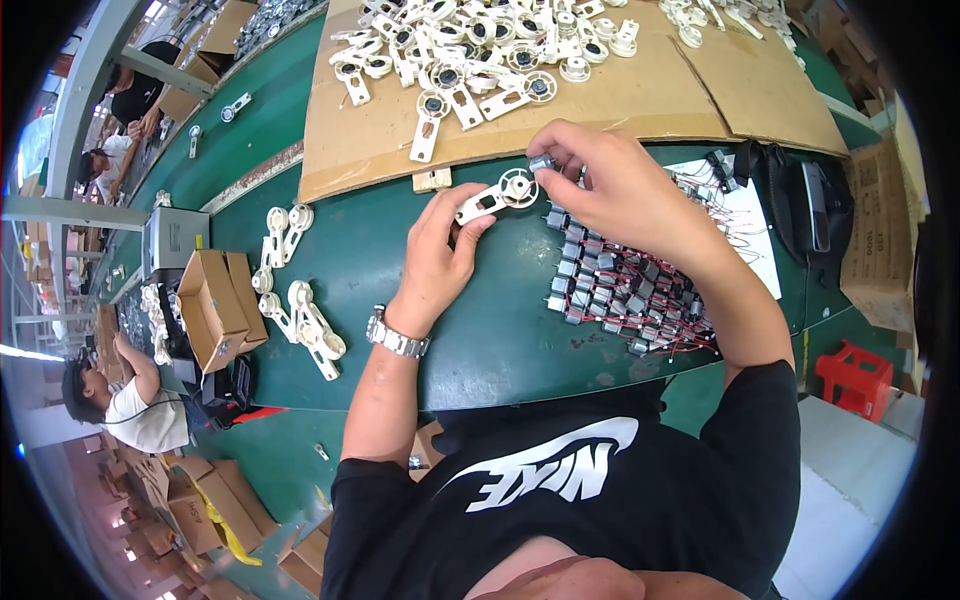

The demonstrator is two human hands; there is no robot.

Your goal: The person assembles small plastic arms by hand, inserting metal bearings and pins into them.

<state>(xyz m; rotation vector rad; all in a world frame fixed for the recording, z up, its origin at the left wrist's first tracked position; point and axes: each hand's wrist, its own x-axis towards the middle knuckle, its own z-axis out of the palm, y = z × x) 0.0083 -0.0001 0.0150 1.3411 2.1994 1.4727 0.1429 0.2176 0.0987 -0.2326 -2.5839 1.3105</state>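
Observation:
My left hand is closed on the flat arm of a white plastic housing. Its round, spoked end points up and to the right. Just beyond that ring, my right hand pinches a small silver-grey motor between thumb and fingers. The motor is close to the ring; whether they touch I cannot tell. Under and beside my right forearm lie several rows of similar small motors with thin red wires. Left of my left hand are several white housings in loose groups on the green table.
A large heap of white housings covers a cardboard sheet at the far side. An open cardboard box stands on the left. A black bag lies far right, a red stool below it. Other people work at the left.

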